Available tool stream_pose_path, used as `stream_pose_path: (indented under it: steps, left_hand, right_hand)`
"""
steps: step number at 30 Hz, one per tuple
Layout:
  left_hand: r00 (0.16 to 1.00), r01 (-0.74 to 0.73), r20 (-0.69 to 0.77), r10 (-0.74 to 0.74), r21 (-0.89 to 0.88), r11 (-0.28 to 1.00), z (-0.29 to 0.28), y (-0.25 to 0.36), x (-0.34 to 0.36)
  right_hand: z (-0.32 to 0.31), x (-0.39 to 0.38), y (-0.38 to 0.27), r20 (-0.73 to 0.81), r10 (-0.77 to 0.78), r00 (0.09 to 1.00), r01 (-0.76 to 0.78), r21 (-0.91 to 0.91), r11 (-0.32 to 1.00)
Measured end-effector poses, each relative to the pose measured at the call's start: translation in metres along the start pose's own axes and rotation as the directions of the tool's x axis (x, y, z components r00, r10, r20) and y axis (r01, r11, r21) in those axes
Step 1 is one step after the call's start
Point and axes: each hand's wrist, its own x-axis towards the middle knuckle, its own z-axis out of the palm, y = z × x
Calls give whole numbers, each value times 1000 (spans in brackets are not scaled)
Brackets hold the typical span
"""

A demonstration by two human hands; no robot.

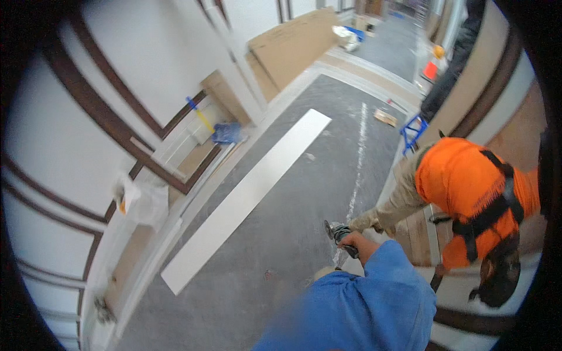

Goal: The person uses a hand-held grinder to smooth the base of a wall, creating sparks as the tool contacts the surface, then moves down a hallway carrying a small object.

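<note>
My right hand, at the end of a blue sleeve, is closed around the dark body of an angle grinder. Its metal head points away to the left, just above the grey floor. What looks like a cord lies bunched against the tool. A chalky white line runs along the floor beyond it. Left of the tool, apart from it, a long white board lies flat and slanting. My left hand does not show.
Close on my right a co-worker in an orange shirt and dark harness bends over, one boot near the grinder. A blue metal frame stands behind. Brown sheets lean at the far wall. A white bag and blue dustpan lie along the left wall.
</note>
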Motion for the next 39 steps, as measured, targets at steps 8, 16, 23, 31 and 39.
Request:
stream_pose_path:
  steps: [8, 16, 23, 31, 39]
  left_hand:
    - [989, -150, 49, 142, 260, 954, -139, 110, 180]
    - [966, -257, 120, 228, 375, 891, -147, 328, 348]
    - [611, 146, 784, -109, 24, 989, 1, 452, 377]
    - [837, -545, 226, 498, 270, 794, 104, 611, 242]
    - [775, -590, 267, 573, 629, 505, 230, 754, 310]
  right_hand:
    - [80, -153, 19, -226, 286, 931, -261, 134, 956]
    - [155, -121, 16, -147, 333, 932, -270, 332, 904]
    - [142, -10, 54, -208, -316, 926, 377, 433, 819]
    - [-20, 38, -27, 160, 199, 967, -255, 564, 786]
    - [-159, 38, -60, 55, 327, 944, -237, 801, 550]
